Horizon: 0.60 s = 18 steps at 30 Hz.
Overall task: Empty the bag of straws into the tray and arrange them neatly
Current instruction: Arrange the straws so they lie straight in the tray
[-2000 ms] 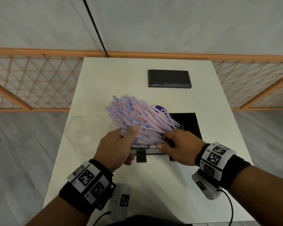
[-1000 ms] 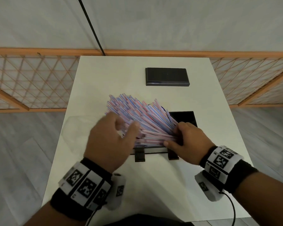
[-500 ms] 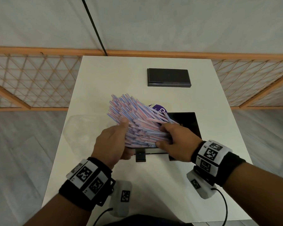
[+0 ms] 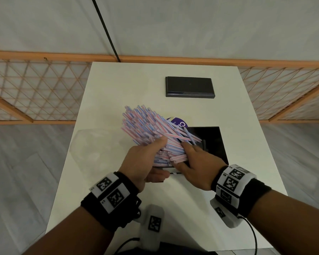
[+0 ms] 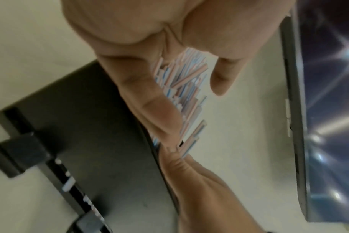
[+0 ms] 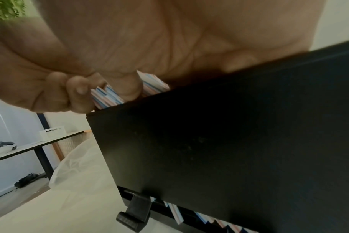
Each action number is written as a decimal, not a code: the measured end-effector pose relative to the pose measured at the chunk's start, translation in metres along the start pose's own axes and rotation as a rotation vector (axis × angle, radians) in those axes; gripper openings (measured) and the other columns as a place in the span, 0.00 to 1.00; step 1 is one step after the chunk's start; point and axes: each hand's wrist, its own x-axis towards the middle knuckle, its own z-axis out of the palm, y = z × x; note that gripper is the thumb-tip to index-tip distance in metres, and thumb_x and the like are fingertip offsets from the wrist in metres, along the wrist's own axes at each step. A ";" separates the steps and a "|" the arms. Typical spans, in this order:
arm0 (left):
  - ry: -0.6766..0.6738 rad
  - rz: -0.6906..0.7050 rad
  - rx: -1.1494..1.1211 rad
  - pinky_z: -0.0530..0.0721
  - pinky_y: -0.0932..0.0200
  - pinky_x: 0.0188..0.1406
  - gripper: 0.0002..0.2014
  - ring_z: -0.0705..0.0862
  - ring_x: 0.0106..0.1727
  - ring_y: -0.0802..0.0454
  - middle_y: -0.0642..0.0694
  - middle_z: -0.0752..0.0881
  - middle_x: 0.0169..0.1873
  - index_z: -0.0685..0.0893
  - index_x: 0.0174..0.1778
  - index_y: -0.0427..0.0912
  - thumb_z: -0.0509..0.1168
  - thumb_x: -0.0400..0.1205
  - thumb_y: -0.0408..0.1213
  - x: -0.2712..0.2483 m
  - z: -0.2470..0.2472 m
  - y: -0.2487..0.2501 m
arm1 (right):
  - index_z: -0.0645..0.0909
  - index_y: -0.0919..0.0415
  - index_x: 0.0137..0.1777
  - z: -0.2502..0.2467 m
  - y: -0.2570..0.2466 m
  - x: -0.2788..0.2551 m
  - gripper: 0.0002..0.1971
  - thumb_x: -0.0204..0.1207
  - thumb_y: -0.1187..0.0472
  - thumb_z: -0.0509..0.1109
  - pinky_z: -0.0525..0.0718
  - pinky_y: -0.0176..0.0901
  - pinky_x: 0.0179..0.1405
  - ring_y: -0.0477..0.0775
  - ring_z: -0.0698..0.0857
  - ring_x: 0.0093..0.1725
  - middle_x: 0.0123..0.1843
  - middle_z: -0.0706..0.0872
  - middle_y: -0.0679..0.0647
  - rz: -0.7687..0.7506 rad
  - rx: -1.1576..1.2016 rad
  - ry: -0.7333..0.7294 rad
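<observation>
- Gripping the striped straws [image 4: 155, 133] from both sides, the left hand [image 4: 142, 162] and right hand [image 4: 195, 166] now squeeze the bundle tighter than a second ago, above the black tray [image 4: 215, 142].
- White table [image 4: 118, 85] carries an empty clear bag [image 4: 88, 142] and a black lid [image 4: 190, 86]; lattice fencing [image 4: 35, 92] stands behind.

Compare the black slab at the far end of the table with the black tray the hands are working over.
The black slab lies alone and untouched at the table's far end; the black tray sits nearer, under both hands. The slab's top is bare, while the tray is largely covered by the straws, which fan out past its left edge. The slab looks wide and shallow; the tray's visible part looks squarer. Both are dark, rectangular and rest on the white table.
</observation>
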 end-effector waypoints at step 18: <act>-0.201 -0.221 -0.211 0.90 0.53 0.21 0.27 0.92 0.31 0.39 0.35 0.94 0.45 0.93 0.57 0.41 0.62 0.84 0.62 0.000 0.005 0.008 | 0.55 0.46 0.79 0.003 -0.005 0.001 0.49 0.63 0.17 0.43 0.82 0.59 0.65 0.63 0.83 0.66 0.75 0.76 0.57 0.072 0.043 -0.001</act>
